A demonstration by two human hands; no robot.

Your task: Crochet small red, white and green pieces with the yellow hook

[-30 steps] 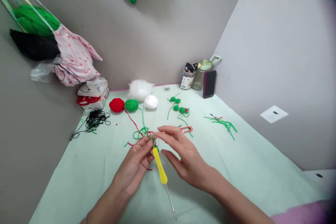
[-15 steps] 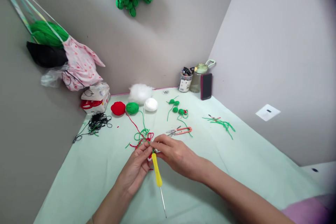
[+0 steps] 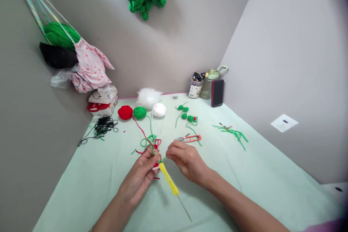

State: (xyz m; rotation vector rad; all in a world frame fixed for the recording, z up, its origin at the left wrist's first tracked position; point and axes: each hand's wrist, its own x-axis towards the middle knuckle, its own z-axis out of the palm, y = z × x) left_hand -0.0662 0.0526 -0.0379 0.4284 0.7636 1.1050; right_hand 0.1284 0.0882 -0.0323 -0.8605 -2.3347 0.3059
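My left hand (image 3: 138, 177) is closed around a small red and white crochet piece (image 3: 156, 166), largely hidden by the fingers. From the piece a yellow-handled crochet hook (image 3: 169, 179) slants down to the right, its thin metal end pointing toward me. My right hand (image 3: 190, 163), just to the right, pinches a green yarn strand (image 3: 163, 159) that runs taut to the work. Beyond the left fingertips lie tangled green and red yarn strands (image 3: 149, 141). Orange-handled thread snips (image 3: 193, 138) rest on the table behind my right hand.
Red (image 3: 125, 112), green (image 3: 139, 112) and white yarn balls (image 3: 159, 110) sit before fluffy white stuffing (image 3: 149, 98). Small green crochet pieces (image 3: 184, 116) and green yarn scraps (image 3: 233, 133) lie rightward, black yarn (image 3: 104, 126) leftward. A phone (image 3: 217, 93) stands by a bottle (image 3: 206, 88).
My right hand has drawn away to the right from the left fingers, stretching the green strand between them. The hook's free end has swung to the right. The view has shifted slightly.
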